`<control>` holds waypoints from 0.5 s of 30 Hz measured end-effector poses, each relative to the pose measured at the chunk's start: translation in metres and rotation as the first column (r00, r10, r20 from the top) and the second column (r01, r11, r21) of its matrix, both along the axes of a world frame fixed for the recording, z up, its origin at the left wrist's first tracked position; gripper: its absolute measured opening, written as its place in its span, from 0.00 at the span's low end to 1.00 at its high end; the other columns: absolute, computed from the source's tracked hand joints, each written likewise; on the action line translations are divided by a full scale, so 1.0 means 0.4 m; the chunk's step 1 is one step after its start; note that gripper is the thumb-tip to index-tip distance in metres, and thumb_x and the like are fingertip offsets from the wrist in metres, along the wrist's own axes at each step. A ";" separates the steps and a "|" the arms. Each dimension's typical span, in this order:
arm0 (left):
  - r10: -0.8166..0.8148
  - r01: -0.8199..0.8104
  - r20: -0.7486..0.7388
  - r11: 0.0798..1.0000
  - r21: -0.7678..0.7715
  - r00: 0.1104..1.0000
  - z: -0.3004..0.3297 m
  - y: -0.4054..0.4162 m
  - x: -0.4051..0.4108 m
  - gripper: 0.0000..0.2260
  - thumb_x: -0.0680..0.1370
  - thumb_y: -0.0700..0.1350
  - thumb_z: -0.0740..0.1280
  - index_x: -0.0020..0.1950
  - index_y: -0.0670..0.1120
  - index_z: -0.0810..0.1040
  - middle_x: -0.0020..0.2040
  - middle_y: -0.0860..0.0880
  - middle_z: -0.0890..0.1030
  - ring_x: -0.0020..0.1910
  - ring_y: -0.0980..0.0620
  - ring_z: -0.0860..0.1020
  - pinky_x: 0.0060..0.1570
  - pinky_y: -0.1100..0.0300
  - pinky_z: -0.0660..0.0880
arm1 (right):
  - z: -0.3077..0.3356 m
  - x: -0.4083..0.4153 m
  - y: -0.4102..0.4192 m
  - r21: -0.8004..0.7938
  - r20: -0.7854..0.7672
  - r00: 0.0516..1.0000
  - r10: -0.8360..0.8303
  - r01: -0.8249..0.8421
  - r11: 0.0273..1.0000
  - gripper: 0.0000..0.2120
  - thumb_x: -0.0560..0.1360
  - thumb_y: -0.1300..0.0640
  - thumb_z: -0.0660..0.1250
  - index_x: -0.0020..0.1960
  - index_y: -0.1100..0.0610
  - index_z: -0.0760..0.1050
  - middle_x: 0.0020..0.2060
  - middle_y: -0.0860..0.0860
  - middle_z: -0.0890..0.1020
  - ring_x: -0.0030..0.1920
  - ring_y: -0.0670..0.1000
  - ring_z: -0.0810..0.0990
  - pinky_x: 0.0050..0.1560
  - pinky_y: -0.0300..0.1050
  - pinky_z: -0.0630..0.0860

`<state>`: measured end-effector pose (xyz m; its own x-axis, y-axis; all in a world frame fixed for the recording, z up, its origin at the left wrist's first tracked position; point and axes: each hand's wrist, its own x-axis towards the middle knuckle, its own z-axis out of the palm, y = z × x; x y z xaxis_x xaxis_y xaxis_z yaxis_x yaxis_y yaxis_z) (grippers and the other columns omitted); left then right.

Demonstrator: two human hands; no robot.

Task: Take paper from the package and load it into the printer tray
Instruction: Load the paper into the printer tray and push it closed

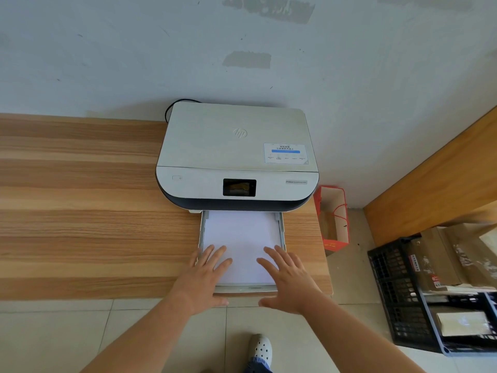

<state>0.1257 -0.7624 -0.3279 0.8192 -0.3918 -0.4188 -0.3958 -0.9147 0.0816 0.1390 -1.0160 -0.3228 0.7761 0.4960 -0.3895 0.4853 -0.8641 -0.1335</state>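
Observation:
A white and dark printer [236,157] stands on the wooden table [80,211] against the wall. Its paper tray [281,232] is pulled out toward me, reaching the table's front edge. A stack of white paper [242,238] lies flat inside the tray. My left hand [204,275] rests with spread fingers on the near left corner of the paper and tray. My right hand [289,278] lies flat with spread fingers on the near right corner. Neither hand grips anything. No paper package is in view.
A red paper bag [333,219] stands on the floor right of the table. Black plastic crates [419,297] with cardboard and papers sit further right. A black cable [172,109] runs behind the printer. My shoe [259,348] is on the tiled floor below.

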 end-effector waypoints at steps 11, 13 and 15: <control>0.004 -0.004 0.084 1.000 -0.001 0.996 -0.003 -0.005 0.011 0.36 0.76 0.64 0.57 0.78 0.52 0.45 0.79 0.48 0.41 0.77 0.46 0.40 0.73 0.45 0.41 | -0.003 0.037 0.011 -0.072 0.036 0.999 -0.016 0.019 0.997 0.43 0.73 0.34 0.60 0.78 0.46 0.41 0.78 0.52 0.41 0.77 0.57 0.37 0.70 0.56 0.34; 0.003 -0.004 0.110 1.000 0.008 0.994 -0.004 -0.004 0.020 0.37 0.76 0.65 0.57 0.78 0.52 0.44 0.79 0.48 0.40 0.77 0.46 0.39 0.73 0.45 0.40 | -0.003 0.050 0.012 -0.080 0.035 0.999 -0.013 0.016 0.997 0.44 0.72 0.33 0.61 0.78 0.46 0.40 0.78 0.52 0.39 0.76 0.57 0.35 0.71 0.58 0.33; 0.005 -0.006 0.144 1.000 0.005 0.989 -0.007 0.000 0.031 0.38 0.76 0.65 0.57 0.78 0.52 0.43 0.78 0.48 0.39 0.76 0.46 0.38 0.72 0.45 0.38 | -0.003 0.062 0.014 -0.097 0.048 0.999 -0.008 0.012 0.995 0.45 0.72 0.33 0.60 0.77 0.46 0.37 0.77 0.52 0.37 0.75 0.58 0.33 0.72 0.60 0.33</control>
